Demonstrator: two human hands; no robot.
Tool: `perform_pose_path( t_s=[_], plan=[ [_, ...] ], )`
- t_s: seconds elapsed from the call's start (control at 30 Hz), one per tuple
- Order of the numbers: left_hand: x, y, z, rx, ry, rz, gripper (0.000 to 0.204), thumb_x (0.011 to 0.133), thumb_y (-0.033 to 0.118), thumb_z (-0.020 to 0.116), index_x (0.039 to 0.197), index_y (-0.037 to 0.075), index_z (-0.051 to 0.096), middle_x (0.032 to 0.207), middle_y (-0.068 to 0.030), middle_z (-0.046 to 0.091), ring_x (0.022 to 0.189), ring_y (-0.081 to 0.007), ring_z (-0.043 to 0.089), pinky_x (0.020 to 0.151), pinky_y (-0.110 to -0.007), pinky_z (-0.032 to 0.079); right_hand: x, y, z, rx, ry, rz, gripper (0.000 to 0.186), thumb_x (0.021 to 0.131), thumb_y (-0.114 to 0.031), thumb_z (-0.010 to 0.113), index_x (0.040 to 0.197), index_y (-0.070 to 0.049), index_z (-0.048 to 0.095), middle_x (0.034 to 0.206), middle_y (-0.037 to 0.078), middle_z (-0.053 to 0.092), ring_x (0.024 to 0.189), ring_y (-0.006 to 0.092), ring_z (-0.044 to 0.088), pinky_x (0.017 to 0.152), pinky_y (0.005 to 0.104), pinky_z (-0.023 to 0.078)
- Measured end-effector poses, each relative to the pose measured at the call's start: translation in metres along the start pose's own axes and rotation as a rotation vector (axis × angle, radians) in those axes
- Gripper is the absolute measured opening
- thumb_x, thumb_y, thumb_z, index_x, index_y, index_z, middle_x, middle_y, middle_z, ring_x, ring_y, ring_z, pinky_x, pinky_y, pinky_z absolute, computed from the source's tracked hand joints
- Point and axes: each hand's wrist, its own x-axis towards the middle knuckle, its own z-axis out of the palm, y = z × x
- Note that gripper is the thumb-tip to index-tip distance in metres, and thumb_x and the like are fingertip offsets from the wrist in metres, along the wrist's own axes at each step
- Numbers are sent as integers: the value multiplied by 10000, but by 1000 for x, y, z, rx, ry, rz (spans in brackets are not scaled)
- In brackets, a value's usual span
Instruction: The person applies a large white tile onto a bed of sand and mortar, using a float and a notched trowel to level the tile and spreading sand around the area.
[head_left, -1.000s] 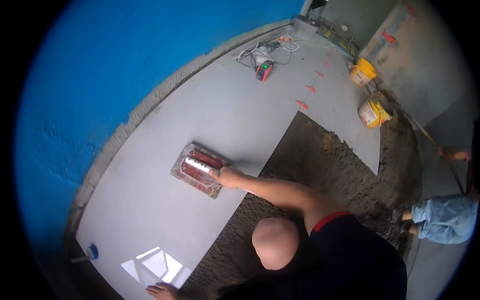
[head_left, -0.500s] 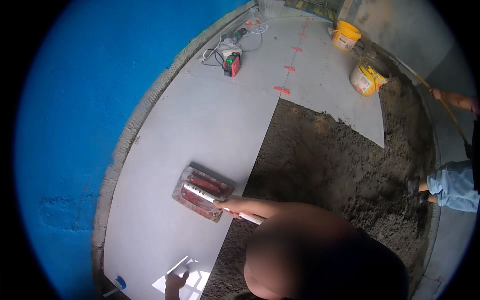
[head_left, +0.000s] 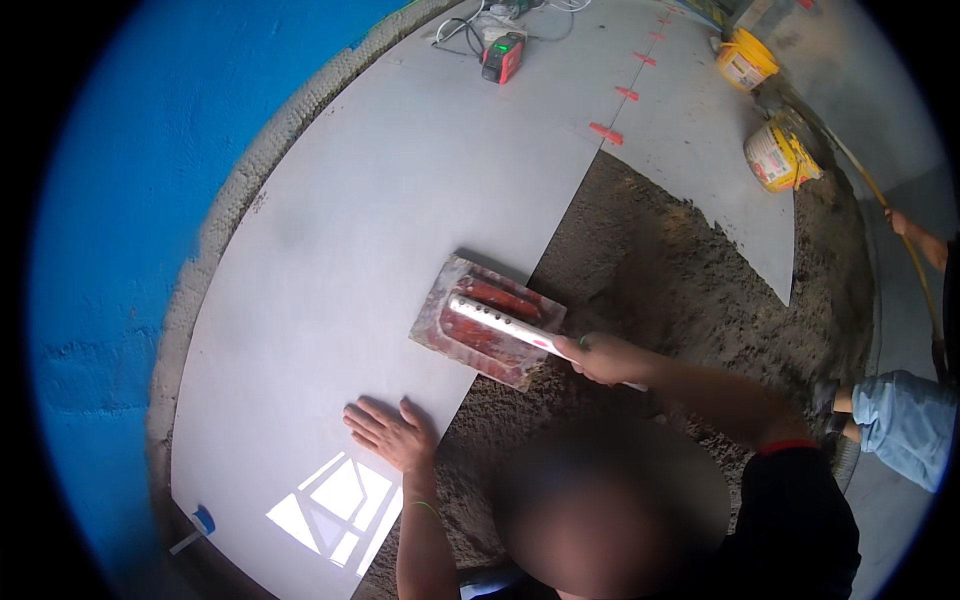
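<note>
A rectangular tamping board (head_left: pixel 490 318), stained red and grey with a long white handle, reaches over the right edge of the large grey floor tile (head_left: pixel 320 250). My right hand (head_left: pixel 600 358) is closed around the lower part of that handle. Whether the board touches the tile or hovers just above it, I cannot tell. My left hand (head_left: pixel 392 432), a green band on its wrist, rests open on the tile with fingers spread, beside a bright window reflection. A blurred rounded shape at the lower middle hides part of the ground.
Rough mortar (head_left: pixel 660 270) borders the tile on the right. Red wedges (head_left: pixel 607 133) line a far seam. Beyond are a red-black laser level (head_left: pixel 503 58), cables and two yellow buckets (head_left: pixel 782 155). A blue wall (head_left: pixel 130 250) runs left. At right, another person's hand (head_left: pixel 897 221) grips a yellow pole.
The tamping board has shifted right, over the tile's edge, with my right hand still on it. My left hand has come up from the lower edge and spread on the tile. The view has shifted.
</note>
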Motion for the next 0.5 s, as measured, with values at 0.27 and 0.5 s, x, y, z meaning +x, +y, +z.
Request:
perform_pose_path(
  t_s=[0.27, 0.5],
  plan=[
    [-4, -2, -17, -71, 24, 38, 768, 969, 423, 456, 1503, -71, 208, 1566, -312, 178, 1474, -461, 115, 1186, -566, 86, -52, 78, -19, -141, 253, 65, 622, 998, -595, 393, 845, -49, 650, 645, 38, 551, 633, 152, 544, 578, 346, 449],
    [0, -2, -10, -96, 28, 113, 764, 962, 418, 483, 1487, -84, 245, 1570, -280, 206, 1485, -418, 126, 1196, -538, 98, -118, 134, -38, -25, 561, 133, 575, 1002, -549, 435, 793, -40, 602, 646, 26, 555, 588, 129, 556, 524, 322, 436]
  ],
)
